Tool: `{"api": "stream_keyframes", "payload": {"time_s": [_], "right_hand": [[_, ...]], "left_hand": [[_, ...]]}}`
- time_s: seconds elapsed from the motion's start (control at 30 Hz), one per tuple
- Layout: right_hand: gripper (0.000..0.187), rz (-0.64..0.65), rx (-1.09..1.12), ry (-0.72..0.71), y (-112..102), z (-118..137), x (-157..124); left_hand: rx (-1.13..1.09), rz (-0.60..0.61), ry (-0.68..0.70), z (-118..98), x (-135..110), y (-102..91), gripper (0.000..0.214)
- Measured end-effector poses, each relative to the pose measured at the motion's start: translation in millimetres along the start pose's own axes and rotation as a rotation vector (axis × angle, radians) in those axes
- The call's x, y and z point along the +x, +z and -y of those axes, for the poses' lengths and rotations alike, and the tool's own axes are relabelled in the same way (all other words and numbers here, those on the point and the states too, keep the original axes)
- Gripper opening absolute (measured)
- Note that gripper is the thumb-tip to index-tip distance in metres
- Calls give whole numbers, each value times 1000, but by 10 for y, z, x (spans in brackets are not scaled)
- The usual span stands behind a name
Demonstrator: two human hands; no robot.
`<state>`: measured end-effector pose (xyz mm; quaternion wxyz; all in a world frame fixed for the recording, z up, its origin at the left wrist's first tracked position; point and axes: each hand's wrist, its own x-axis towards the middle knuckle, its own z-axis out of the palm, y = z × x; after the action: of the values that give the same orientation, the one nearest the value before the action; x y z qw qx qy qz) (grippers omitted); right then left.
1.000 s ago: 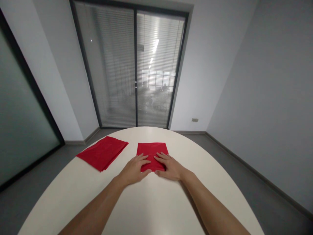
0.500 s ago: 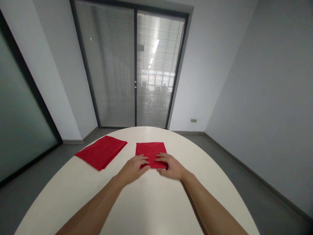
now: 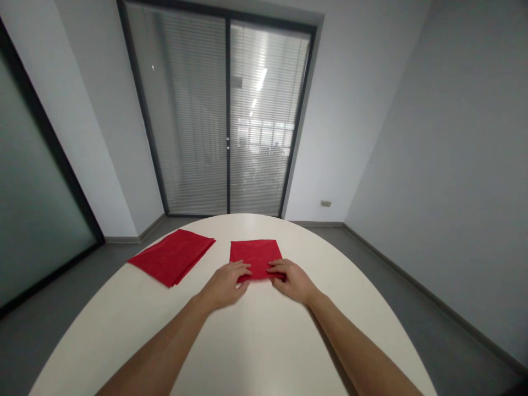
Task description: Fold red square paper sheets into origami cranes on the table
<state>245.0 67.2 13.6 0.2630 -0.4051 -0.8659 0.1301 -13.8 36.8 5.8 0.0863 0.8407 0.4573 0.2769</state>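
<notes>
A folded red cloth (image 3: 256, 251), roughly square, lies flat on the white table in front of me. At its near left corner my left hand (image 3: 227, 281) has its fingers over the top and its thumb at the near edge. My right hand (image 3: 291, 279) grips the near right corner in the same way, fingers above and thumb tucked at the edge. The near edge looks slightly raised between the hands. To the left lies a larger stack of red cloths (image 3: 172, 257), its layers showing along the right side, with neither hand touching it.
The round white table (image 3: 243, 341) has its curved edge on both sides and at the back. Beyond it stand glass doors (image 3: 198, 137) with blinds. A wall socket (image 3: 325, 203) sits low on the pale wall at the right.
Both thumbs have drawn in at the near edge of the folded cloth, and the fingers have curled a little, the right hand more. That edge has lifted slightly. The stack has not moved.
</notes>
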Motion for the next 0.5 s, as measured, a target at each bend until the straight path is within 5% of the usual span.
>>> {"api": "stream_keyframes", "payload": {"time_s": [0.5], "right_hand": [[24,38,27,-87,-151,-107,-2]], "left_hand": [[-86,-43,-106,-29,35,-49,18]]}}
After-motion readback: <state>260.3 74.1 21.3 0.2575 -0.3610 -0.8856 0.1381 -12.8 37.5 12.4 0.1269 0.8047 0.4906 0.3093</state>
